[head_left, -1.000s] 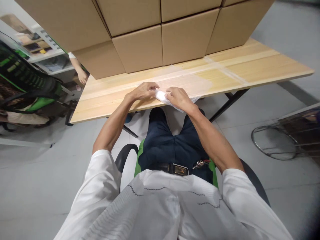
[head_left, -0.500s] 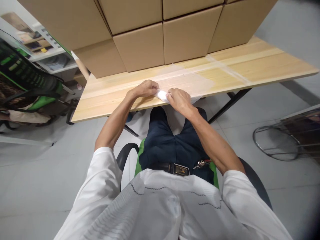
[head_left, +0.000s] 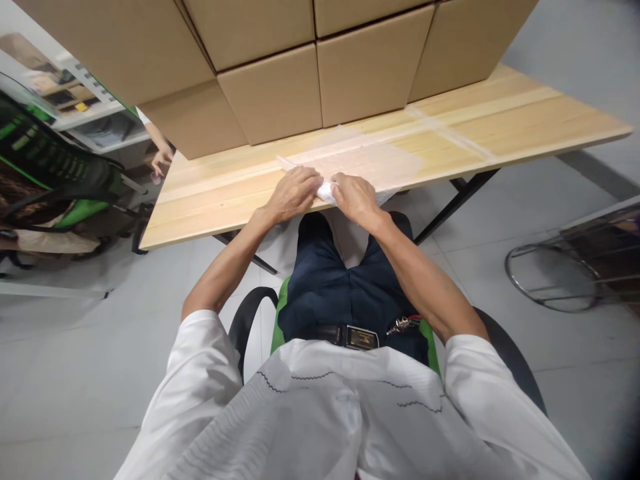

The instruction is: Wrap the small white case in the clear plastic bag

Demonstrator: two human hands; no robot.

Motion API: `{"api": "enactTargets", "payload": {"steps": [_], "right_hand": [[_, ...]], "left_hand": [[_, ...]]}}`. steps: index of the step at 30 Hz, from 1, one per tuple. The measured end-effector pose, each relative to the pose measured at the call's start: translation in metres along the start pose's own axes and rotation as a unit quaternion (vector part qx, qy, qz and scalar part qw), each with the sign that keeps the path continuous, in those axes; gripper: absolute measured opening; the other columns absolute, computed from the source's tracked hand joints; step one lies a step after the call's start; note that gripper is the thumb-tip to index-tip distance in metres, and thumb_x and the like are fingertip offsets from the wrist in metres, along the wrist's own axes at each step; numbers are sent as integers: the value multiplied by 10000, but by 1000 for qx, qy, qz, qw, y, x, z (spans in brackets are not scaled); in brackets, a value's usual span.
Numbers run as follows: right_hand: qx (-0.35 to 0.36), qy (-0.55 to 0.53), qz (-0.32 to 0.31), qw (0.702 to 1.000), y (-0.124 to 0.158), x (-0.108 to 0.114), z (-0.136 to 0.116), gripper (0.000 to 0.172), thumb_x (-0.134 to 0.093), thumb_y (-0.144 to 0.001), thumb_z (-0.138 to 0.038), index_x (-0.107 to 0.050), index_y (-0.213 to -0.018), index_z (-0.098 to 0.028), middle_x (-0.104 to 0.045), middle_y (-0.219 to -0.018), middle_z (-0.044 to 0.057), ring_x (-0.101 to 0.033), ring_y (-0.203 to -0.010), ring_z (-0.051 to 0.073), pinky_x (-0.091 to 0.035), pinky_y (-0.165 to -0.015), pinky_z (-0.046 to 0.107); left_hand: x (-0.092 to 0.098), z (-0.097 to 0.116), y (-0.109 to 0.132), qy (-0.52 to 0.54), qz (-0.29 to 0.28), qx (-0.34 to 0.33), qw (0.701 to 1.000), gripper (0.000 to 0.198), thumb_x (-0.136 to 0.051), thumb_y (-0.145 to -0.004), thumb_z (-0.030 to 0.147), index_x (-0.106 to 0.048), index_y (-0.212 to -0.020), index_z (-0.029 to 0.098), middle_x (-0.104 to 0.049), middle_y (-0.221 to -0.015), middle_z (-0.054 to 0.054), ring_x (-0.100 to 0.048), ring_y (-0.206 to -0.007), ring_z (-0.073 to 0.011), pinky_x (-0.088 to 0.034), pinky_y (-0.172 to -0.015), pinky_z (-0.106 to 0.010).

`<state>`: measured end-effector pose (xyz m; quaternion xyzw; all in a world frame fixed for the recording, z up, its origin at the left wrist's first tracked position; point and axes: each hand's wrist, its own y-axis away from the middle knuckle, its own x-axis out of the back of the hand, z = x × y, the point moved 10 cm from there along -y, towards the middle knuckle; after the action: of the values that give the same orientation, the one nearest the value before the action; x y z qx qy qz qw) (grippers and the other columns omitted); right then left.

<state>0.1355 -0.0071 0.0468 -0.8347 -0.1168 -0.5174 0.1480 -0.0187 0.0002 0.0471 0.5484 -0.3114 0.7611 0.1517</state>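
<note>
hands: left (head_left: 293, 193), right (head_left: 354, 197) | pinch white packet (head_left: 326, 192) (long axis left-right) | table (head_left: 210, 200) edge

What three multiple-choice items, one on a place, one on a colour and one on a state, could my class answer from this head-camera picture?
1. Where does the small white item lie?
A. On the floor
B. At the near edge of the wooden table, between the hands
C. On top of the cardboard boxes

2. What colour are the trousers of the seated person?
A. Dark blue
B. Red
C. Yellow

3. How do the left hand and the right hand stand?
A. Both hang at the sides
B. One is raised overhead
C. Both are closed on the white item

Answers:
1. B, since it shows between the fingers at the table's near edge.
2. A, since the lap below the table is dark blue.
3. C, since the fingers of both hands curl on it from either side.
</note>
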Motion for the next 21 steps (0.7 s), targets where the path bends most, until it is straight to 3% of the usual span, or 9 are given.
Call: {"api": "enactTargets", "payload": {"steps": [6,12,17,21], "right_hand": [[-14,-4,-11,1000,-2,3,3,506,-486,-1200,-209,-811,-1585,-153,-892,-1478,233,-816,-1384,412,-592,-1148,482],[-13,-19,-7,1000,-9,-1,7,507,-532,-1149,-184,-860,-1537,-187,-899,-1478,203,-814,-1386,405,-604,-1153,469],[-18,-21,-3,1000,-16,-4,13,474,-555,-1125,-185,-914,-1434,-209,-917,-1449,163,-822,-1338,369,-618,-1144,450],[-13,-24,-3,1000,-19,-5,14,460,-574,-1121,-197,-937,-1403,-226,-928,-1422,142,-827,-1334,354,-628,-1125,430]], "left_hand": [[-14,-2,5,6,-14,0,1000,644,-522,-1152,448,-725,-1683,146,-696,-1804,-275,-638,-1716,-413,-464,-1478,-652],[-15,0,5,6,-20,-8,1000,679,-588,-1155,554,-711,-1710,183,-681,-1835,-252,-598,-1760,-433,-436,-1496,-672],[-14,2,-3,-7,-35,-12,999,599,-588,-1099,402,-741,-1646,209,-748,-1745,-223,-632,-1706,-413,-423,-1498,-661],[-12,6,-14,-30,-40,-30,998,533,-582,-1011,280,-789,-1497,204,-823,-1558,-221,-727,-1529,-412,-467,-1440,-659]]}}
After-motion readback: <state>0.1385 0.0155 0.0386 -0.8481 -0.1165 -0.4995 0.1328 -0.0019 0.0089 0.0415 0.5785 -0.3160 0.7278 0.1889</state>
